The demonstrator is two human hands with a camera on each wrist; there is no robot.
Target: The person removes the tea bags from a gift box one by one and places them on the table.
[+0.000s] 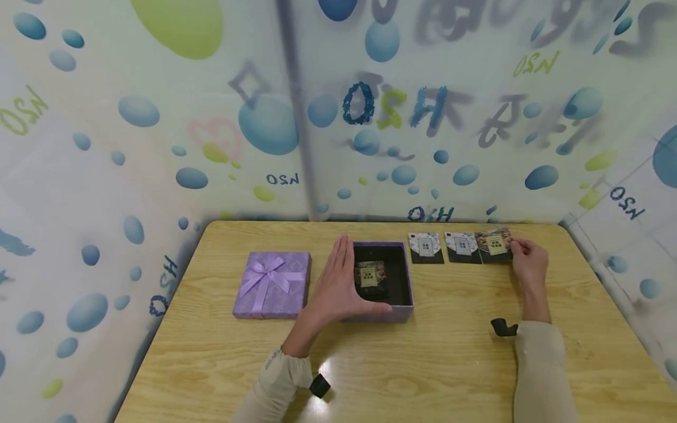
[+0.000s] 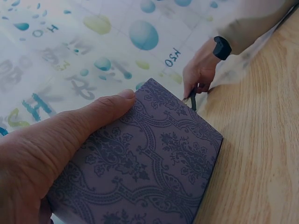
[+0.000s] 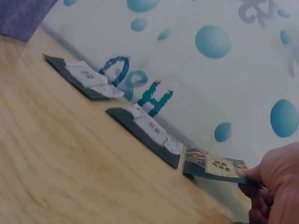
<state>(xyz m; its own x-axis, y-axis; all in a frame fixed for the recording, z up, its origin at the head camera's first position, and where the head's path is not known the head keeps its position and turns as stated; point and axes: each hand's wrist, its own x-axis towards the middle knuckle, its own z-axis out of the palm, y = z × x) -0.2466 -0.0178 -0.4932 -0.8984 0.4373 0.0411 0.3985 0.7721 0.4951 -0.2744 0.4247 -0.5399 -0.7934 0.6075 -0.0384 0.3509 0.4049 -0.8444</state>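
Note:
An open purple patterned box (image 1: pixel 376 314) stands mid-table with a dark packet (image 1: pixel 372 277) bearing a gold label lying inside. My left hand (image 1: pixel 338 288) rests against the box, straight fingers along its left wall and thumb stretched along the front rim. The thumb (image 2: pixel 100 112) lies over the top edge in the left wrist view. My right hand (image 1: pixel 530 261) pinches the right edge of a flat brown-and-black packet (image 1: pixel 494 245) between thumb and fingers. In the right wrist view this packet (image 3: pixel 217 167) is slightly tilted, its left edge by a white-and-black packet (image 3: pixel 152 133).
Another white-and-black packet (image 1: pixel 425 248) lies right of the box, in a row with the others along the table's back edge. A purple lid (image 1: pixel 272 285) with a ribbon bow sits left of the box. Behind the wooden table (image 1: pixel 423 370) hangs a printed curtain (image 1: pixel 338 176).

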